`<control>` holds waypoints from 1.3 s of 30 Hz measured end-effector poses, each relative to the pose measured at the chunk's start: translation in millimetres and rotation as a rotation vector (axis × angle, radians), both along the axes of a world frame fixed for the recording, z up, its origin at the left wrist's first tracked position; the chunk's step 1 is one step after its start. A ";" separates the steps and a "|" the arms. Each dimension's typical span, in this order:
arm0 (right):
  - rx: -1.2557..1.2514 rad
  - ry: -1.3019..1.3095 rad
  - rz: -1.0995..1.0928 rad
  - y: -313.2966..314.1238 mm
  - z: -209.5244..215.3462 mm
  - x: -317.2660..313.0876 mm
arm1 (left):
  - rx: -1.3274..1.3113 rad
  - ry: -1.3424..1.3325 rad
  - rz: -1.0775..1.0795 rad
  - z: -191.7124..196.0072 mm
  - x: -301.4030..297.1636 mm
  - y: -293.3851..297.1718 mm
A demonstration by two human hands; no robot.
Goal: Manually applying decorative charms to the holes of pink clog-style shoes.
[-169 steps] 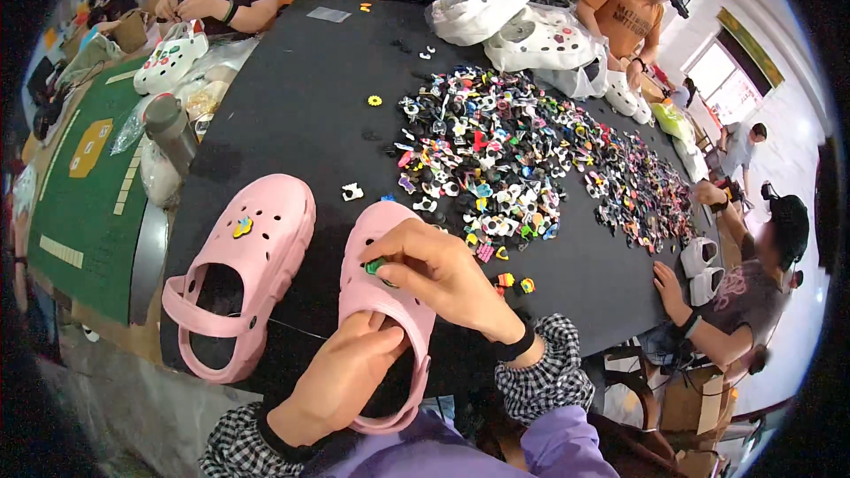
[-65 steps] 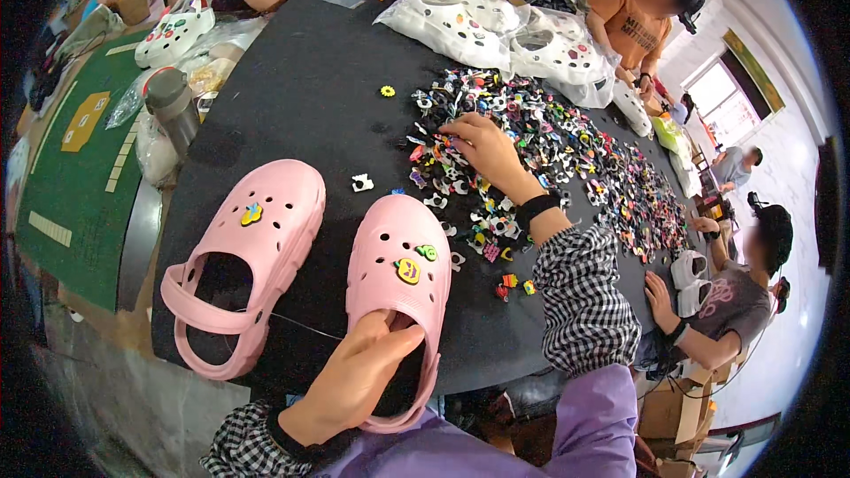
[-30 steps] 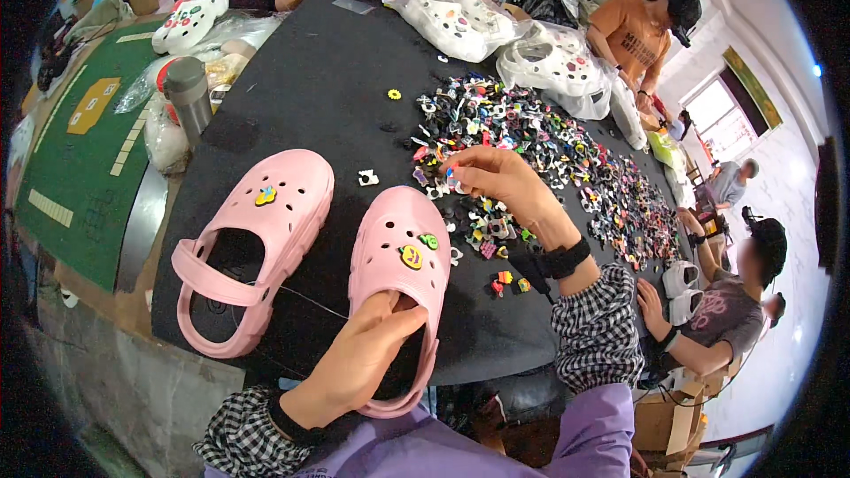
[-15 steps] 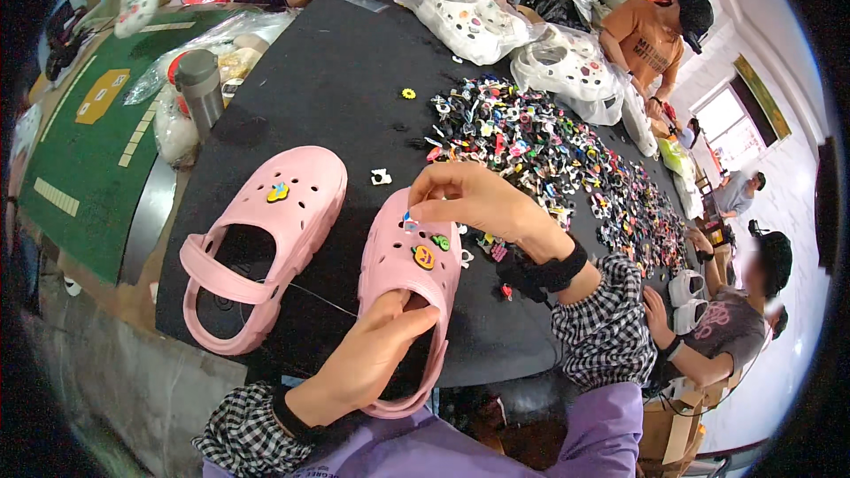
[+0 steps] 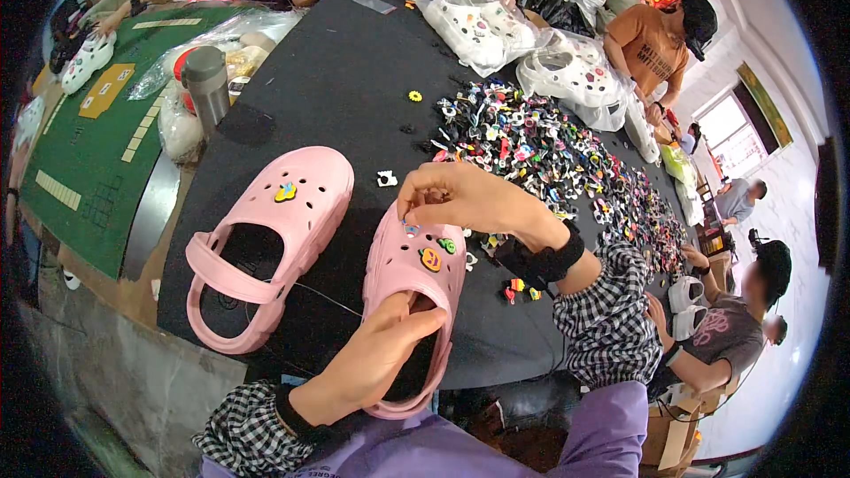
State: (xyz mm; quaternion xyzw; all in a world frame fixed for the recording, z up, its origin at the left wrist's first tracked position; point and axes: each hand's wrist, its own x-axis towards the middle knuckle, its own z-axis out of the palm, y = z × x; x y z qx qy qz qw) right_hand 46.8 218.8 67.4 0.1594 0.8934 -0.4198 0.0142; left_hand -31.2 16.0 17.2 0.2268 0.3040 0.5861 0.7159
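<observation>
A pink clog (image 5: 390,257) lies toe away in front of me. My left hand (image 5: 367,358) grips it, fingers reaching inside the foot opening and thumb at the upper's edge. Over the toe, my right hand (image 5: 482,199) pinches at a small light-blue and white shoe charm (image 5: 413,231), partly hidden by the fingertips. Beside that charm, an orange charm (image 5: 429,259) and a green charm (image 5: 446,245) sit in the upper's holes. To the left rests the matching pink clog (image 5: 305,181), its strap across the opening and a yellow-and-blue charm (image 5: 284,192) on its toe.
Beyond my right hand spreads a large heap of charms (image 5: 522,146) on the black table (image 5: 301,80). White clogs in clear bags (image 5: 478,26) lie behind it. A flask (image 5: 205,88) stands far left by a green mat (image 5: 88,177). Co-workers (image 5: 651,44) surround the table.
My right fingertips have come closer to the toe, with the charm lower against it. Red-and-yellow charms now show by my right wrist. At far left, a co-worker's white clog has come down.
</observation>
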 end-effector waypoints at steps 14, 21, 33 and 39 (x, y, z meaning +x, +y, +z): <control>-0.181 0.012 -0.164 -18.5 3.0 17.5 | 0.057 0.118 -0.057 0.5 -18.6 -18.4; -0.264 -0.009 -0.183 -25.3 -2.4 33.5 | 0.076 0.102 -0.158 13.9 -15.3 -35.8; -0.385 -0.125 -0.231 -16.1 1.0 47.7 | -0.115 -0.073 -0.070 13.1 16.5 -35.3; -0.284 -0.208 -0.211 -31.3 12.5 29.5 | -0.297 -0.187 -0.232 9.3 16.6 -30.6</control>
